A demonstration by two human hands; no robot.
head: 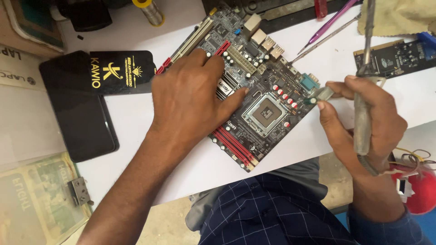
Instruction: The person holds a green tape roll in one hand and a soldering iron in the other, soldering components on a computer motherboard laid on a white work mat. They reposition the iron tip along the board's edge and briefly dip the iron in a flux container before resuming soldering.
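White counter [136, 31] w/ motherboard [245, 86] at centre, left hand [193, 97] flat on board, fingers spread, right hand [368, 120] clamped on soldering iron [362, 104], pinching small metal part [323, 94] at board's edge, black phone [79, 113] to left

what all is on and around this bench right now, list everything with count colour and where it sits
motherboard: 1, dark with red slots, centre of white table, lying flat at an angle
soldering iron: 1, grey, held upright in the right hand
small metal part: 1, grey, at the board's right edge, pinched by right fingertips
black pouch: 1, black with gold print, left of the board
phone: 1, black, far left
second circuit board: 1, dark, upper right
purple tool: 1, top right
cloth: 1, yellowish, top right corner
solder spool: 1, top edge
left hand: pressed flat on the board
right hand: at the board's right edge
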